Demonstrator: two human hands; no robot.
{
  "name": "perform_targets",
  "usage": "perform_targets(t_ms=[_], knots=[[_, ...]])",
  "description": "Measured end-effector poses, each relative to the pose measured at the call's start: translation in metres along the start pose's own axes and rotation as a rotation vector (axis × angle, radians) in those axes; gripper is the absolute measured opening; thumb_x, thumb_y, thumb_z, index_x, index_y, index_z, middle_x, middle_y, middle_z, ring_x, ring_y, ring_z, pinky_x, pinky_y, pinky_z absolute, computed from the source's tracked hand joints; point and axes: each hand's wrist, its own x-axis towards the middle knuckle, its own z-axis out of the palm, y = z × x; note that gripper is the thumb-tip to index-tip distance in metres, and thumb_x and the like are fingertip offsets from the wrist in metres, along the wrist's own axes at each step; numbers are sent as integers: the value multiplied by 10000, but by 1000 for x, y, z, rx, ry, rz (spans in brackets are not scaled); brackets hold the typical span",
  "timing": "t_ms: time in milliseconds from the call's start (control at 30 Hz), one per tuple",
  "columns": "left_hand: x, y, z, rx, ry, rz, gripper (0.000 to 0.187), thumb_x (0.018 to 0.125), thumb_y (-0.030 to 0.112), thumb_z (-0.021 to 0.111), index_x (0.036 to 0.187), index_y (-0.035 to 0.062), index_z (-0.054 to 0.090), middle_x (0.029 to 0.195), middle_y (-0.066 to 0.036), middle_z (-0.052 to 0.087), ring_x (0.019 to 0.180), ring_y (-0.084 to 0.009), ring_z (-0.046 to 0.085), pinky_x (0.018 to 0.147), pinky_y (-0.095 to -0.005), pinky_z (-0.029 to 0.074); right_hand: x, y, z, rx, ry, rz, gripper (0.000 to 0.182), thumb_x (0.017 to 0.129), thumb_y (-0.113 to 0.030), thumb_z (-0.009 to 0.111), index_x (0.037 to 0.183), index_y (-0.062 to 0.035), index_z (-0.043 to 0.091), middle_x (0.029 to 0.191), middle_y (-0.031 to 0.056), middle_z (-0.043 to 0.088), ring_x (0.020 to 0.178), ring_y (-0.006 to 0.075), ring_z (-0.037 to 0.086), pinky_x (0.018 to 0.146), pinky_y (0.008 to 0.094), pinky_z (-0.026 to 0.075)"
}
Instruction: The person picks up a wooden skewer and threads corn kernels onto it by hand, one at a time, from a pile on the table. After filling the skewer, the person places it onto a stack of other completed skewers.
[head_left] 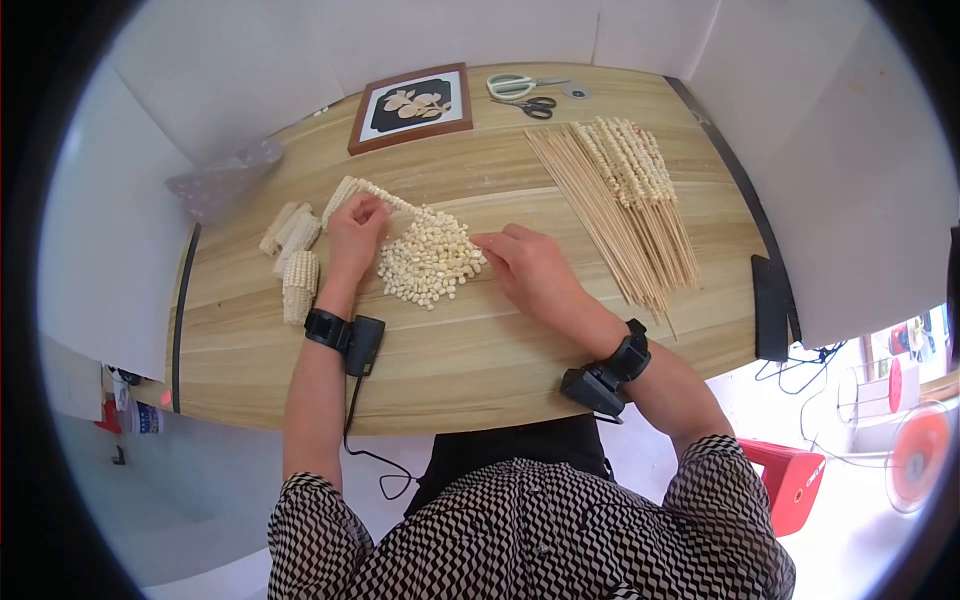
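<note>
A row of pale kernels [388, 196] on a thin skewer slants over the top of a loose kernel pile [430, 262]. At the pile's right edge, my right hand [532, 268] is closed, its fingertips pinched in line with this skewer's lower end. My left hand [357, 238] is also closed, thumb and fingers together just below the strung kernels; what they hold, if anything, is hidden. Corn cobs [299, 286] lie left of my left hand, one of them [340, 198] just behind it.
Bare skewers [600, 225] and kernel-covered skewers [628, 165] lie at the right. Behind are a framed picture [412, 105], green-handled scissors [510, 86], black scissors [538, 106] and a small disc [576, 91]. A plastic bag [225, 182] sits at the left edge.
</note>
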Motion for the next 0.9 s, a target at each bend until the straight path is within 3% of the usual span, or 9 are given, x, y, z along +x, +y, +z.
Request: perform_targets(t_ms=[67,100,300,800,900], knots=[[0,7,-3,-242,168,20,168,874,90,636,991,-31,636,857,-53,676,738,-100,610,641,-184,453,1,-4,2,9,16,10,200,835,-4,579,1020,-31,650,760,164,577,708,336,575,623,402,460],[-8,2,17,-288,194,-3,168,874,90,636,991,-31,636,857,-53,676,738,-100,610,641,-184,453,-4,2,-10,-21,-32,0,200,835,-4,579,1020,-31,650,760,164,577,708,336,575,623,402,460],[0,5,-11,-654,285,-139,183,900,43,585,1061,-30,537,930,-118,659,792,-140,632,639,-213,484,2,-9,-6,10,-17,-37,211,828,7,580,1027,-22,645,752,163,576,687,337,568,612,390,455],[-1,7,-17,-771,349,-116,170,914,22,553,1077,-27,559,1009,-133,662,744,-87,586,645,-184,498,2,-11,-6,-4,-68,-38,180,828,0,585,995,-7,653,734,158,581,688,318,569,624,386,455],[-1,9,-17,-784,346,-138,173,915,29,558,1079,-26,557,1013,-134,661,759,-93,594,654,-186,503,3,-11,-7,-14,-98,-29,185,835,-18,581,1008,-14,646,782,173,587,724,350,587,645,417,480]])
